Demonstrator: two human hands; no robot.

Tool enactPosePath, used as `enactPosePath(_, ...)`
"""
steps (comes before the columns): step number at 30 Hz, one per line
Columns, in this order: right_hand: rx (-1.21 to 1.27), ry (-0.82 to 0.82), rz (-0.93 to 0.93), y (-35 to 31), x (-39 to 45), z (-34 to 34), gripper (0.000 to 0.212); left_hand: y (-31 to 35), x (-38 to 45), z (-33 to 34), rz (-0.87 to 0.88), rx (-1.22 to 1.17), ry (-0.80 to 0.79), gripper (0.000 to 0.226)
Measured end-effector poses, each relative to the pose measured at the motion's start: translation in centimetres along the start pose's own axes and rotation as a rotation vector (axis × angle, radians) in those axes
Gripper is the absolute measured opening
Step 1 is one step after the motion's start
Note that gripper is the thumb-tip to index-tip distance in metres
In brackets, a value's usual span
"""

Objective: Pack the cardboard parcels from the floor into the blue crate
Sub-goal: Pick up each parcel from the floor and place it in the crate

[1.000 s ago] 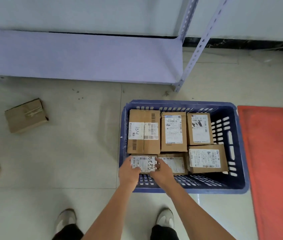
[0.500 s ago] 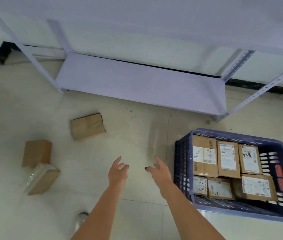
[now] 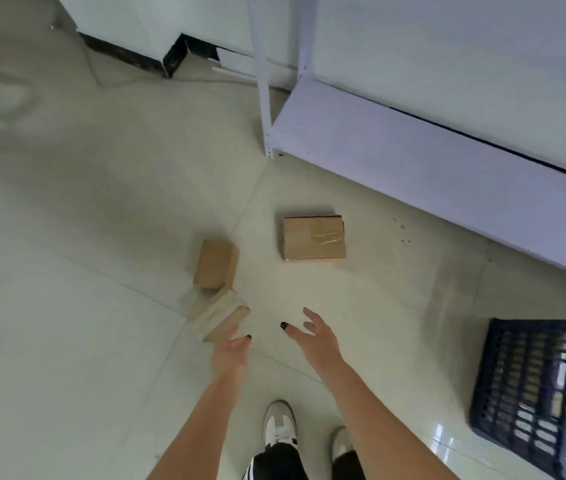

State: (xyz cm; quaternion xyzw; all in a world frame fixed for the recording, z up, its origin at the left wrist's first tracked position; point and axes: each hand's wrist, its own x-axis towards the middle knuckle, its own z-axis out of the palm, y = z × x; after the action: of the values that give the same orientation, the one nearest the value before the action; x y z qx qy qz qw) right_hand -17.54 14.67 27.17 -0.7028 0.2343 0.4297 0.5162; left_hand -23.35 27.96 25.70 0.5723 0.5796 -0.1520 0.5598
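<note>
Pale tiled floor [image 3: 67, 306], purple shelf unit [image 3: 413, 161] far right. Left to right: small parcel [image 3: 216, 264], long axis near-far; tilted parcel [image 3: 221, 315] w/ left hand [image 3: 231, 351] loosely open, empty, fingertips just short of it; flat taped parcel [image 3: 313, 238], long axis left-right; right hand [image 3: 312, 336] spread, empty; blue crate [image 3: 524, 386] at right edge, parcels inside.

Bare forearms, black-painted nails [image 3: 283, 325], black trousers [image 3: 274, 462] with white stripes — and white sneakers [image 3: 279, 424].

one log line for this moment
phase: reaching | left hand: open, near taped parcel | right hand: open | floor parcels: three | blue crate: right
</note>
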Motion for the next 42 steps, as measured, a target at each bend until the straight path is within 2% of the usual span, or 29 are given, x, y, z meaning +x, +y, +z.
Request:
enactPosePath(6,-0.230,-0.159,-0.032,1.1,5.0,6.0,0.080,-4.1,5.7,-4.0,-0.103,-0.080,0.119,0.043)
enactPosePath(14,-0.389,-0.216,-0.170,5.5,18.8,12.3,0.082,-9.8,18.9,-4.1,-0.104,-0.161,0.265,0.058)
enactPosePath(18,-0.388,-0.245,-0.193,7.1,23.2,14.1,0.076,-11.1,23.3,-3.6,-0.111,-0.209,0.206,0.054)
enactPosePath(22,-0.328,-0.309,-0.105,7.4,23.8,14.6,0.078,-9.9,24.5,-2.9,-0.033,-0.256,0.100,0.040)
enactPosePath(26,-0.195,-0.212,-0.092,6.4,20.2,12.1,0.067,-7.6,20.9,-2.3,0.013,-0.237,0.066,0.035)
enactPosePath(33,-0.098,0.034,-0.036,3.9,11.4,2.7,0.074,-2.6,11.1,1.3,0.070,-0.120,-0.116,0.039)
enactPosePath(39,0.063,0.242,-0.005,5.3,7.1,-5.5,0.052,-1.3,5.4,8.2,0.150,0.008,-0.170,0.025)
enactPosePath(42,0.130,0.324,-0.026,6.5,5.4,-10.3,0.040,-1.7,2.3,12.2,0.164,0.051,-0.189,0.010)
